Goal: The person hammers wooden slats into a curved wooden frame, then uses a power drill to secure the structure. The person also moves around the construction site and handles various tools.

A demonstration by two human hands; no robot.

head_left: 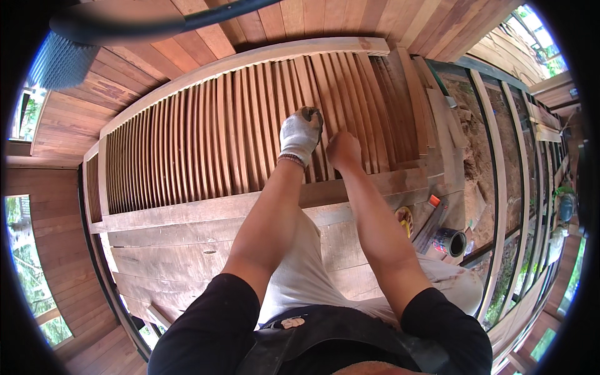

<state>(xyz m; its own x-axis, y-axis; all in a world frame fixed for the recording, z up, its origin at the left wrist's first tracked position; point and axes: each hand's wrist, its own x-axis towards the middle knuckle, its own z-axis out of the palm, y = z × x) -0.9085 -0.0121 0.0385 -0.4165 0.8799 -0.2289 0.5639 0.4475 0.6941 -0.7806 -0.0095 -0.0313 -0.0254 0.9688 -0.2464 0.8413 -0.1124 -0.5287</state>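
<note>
A large wooden louvre panel [215, 134] lies before me, with many narrow slats set side by side in a pale frame [181, 208]. My left hand [300, 134], in a whitish glove with dark fingertips, is closed over the slats right of the panel's middle. Just right of it and slightly nearer, my bare right hand [344, 150] is curled closed against the slats. What either hand grips, if anything, is hidden beneath the fingers. To the right of my hands, some slats [375, 112] sit flatter and wider apart than the tightly ranked ones on the left.
Loose boards [447, 119] lie past the panel's right end. A dark open can [449, 242] and a handsaw-like tool with an orange-red end [434, 201] are near my right knee. Further right, floor joists [494, 162] span bare earth. Plank walls [269, 25] rise beyond.
</note>
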